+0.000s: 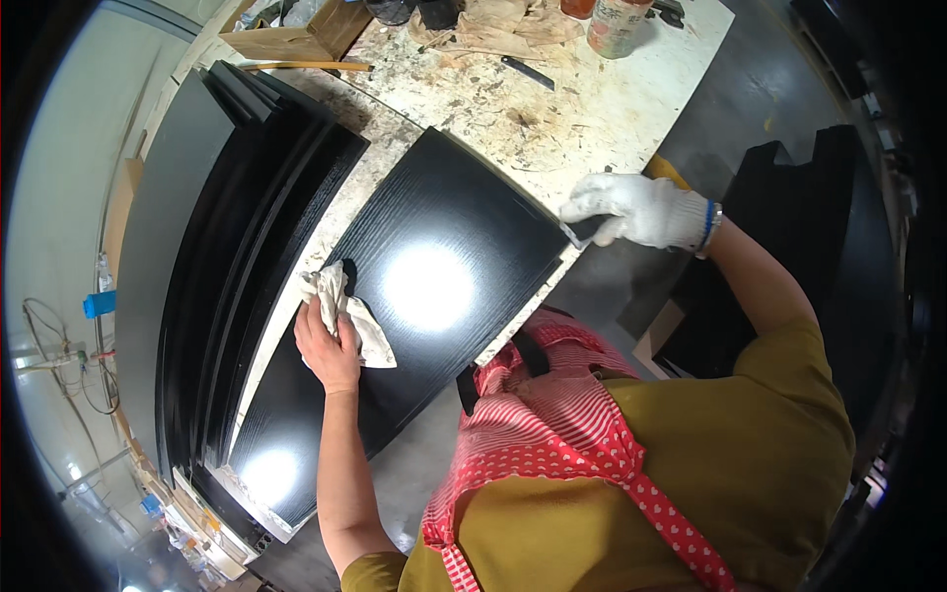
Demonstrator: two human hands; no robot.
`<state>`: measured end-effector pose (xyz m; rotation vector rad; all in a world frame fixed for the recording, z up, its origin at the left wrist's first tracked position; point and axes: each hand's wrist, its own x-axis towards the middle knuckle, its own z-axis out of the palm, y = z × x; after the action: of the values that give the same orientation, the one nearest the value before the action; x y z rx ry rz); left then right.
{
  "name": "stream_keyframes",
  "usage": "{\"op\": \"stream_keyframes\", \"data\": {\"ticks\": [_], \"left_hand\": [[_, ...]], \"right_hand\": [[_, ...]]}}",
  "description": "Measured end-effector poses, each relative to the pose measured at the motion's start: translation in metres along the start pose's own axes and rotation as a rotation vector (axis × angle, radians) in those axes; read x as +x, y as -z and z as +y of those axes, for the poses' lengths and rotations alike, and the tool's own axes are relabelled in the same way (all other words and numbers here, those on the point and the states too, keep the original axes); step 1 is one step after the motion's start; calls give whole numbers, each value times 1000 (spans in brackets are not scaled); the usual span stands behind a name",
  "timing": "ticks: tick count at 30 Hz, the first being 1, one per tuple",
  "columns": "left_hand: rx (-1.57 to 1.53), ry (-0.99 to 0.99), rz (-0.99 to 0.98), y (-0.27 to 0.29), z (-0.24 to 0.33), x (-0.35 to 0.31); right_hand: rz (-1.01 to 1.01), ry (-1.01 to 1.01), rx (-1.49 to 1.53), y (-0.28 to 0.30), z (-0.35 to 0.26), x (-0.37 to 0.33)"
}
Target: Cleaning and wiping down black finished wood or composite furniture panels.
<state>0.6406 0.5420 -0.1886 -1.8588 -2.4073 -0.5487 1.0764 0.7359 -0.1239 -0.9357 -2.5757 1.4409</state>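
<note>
Left fingers point(315, 314) hold cloth point(372, 340) | right fingers point(584, 204) grip dark block point(589, 229) | box point(279, 45): crumpled plastic point(298, 13)

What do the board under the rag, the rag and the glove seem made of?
Board: probably wood or veneer, glossy black; grain lines and bright reflections show. Rag: soft pale fabric, judging by its loose folds. Glove: likely knitted yarn, matte white, with a textured surface.

L head cam, fisheye, looks steeply dn from close above blk panel point(395, 212) & worktable point(631, 109).
</note>
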Motion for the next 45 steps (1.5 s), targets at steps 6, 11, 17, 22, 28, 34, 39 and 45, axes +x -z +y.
{"op": "stream_keyframes", "data": {"ticks": [6, 11, 17, 22, 28, 34, 39, 45], "left_hand": [[-18, -54, 31, -4, 1, 5], [-25, -52, 36, -4, -4, 2], [-24, -61, 41, -3, -6, 1], [-56, -85, 40, -4, -5, 4], [-82, -92, 34, -4, -7, 5], [-160, -112, 37, -4, -16, 2], [-287, -151, 50, -5, -10, 7], [-758, -76, 22, 13, -28, 4]], "right_hand": [[311, 195, 136, -2, 17, 39], [271, 99, -178, -26, 3, 21], [96, -22, -396, -56, -8, -57], [683, -111, 15, -90, -8, -45], [898, -151, -406, -146, -43, -16], [679, -86, -351, -174, -92, -9], [1186, -348, -404, -162, -42, -6], [675, -40, -305, -295, -161, 24]]}}
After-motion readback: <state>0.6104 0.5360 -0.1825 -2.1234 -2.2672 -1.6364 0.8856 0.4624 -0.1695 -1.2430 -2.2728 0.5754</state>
